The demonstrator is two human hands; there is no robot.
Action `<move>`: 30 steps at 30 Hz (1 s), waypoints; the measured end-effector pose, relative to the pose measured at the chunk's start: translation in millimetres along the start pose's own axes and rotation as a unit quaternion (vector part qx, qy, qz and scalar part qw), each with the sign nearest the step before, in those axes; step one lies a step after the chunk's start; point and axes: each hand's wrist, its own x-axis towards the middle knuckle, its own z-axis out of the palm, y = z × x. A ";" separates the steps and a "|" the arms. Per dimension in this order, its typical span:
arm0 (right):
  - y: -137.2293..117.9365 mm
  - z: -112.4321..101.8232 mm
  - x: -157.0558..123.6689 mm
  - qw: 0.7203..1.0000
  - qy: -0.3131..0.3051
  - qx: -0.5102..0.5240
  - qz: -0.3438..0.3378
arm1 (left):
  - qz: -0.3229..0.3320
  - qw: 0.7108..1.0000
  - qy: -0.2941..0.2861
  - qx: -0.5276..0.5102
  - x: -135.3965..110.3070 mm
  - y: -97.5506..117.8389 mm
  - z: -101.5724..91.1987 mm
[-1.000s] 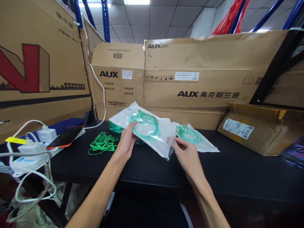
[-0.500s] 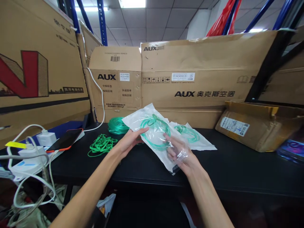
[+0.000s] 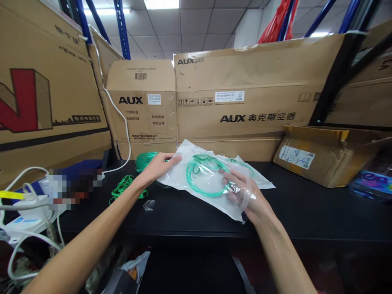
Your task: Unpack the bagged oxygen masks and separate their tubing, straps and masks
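My left hand [image 3: 157, 165] pinches the left edge of a white-backed pouch with a clear front [image 3: 211, 204]. Inside the pouch lies a coil of green tubing [image 3: 189, 179]. My right hand [image 3: 240, 188] reaches into the pouch's right end under the clear film, with bent fingers on the coil's right side. Behind this pouch lies a second pouch [image 3: 263, 182], also with green tubing in it. Left of my left hand are a loose heap of green ties [image 3: 125, 185] and a larger bundle of green tubing [image 3: 145, 160]. Small clear curved pieces [image 3: 149, 205] lie on the black tabletop [image 3: 183, 220].
Large cardboard boxes [image 3: 257, 90] wall off the back. A small brown carton [image 3: 309, 157] and a bottle with a purple label [image 3: 373, 181] stand at the right. White cables and chargers [image 3: 29, 216] crowd the left end.
The pouch has turned flatter and dropped towards the tabletop. My left hand has moved left along its edge, uncovering the small clear pieces. My right hand has shifted right with the coil.
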 end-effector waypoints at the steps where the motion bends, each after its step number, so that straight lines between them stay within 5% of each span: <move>1: -2.6 -5.8 0.9 1.000 0.016 0.001 -0.007 | 0.001 1.000 0.009 0.004 5.5 -0.6 -0.3; 9: -30.6 -61.0 -8.1 0.961 0.222 0.063 -0.151 | -0.067 0.987 0.117 0.092 70.8 -24.5 -25.9; 16: -46.4 -58.0 -27.9 0.945 0.246 0.079 -0.201 | -0.065 0.946 0.142 0.285 88.3 -44.0 -9.3; 18: -50.2 -53.5 -33.3 0.950 0.230 0.067 -0.200 | -0.023 0.938 0.109 0.327 84.9 -40.8 1.2; 22: -54.8 -45.9 -42.9 0.965 0.194 0.045 -0.171 | 0.028 0.919 -0.047 0.391 84.9 -28.6 24.8; 30: -27.3 -33.7 -50.7 0.999 0.010 -0.030 -0.034 | -0.031 0.833 -0.259 0.488 98.5 -9.8 57.8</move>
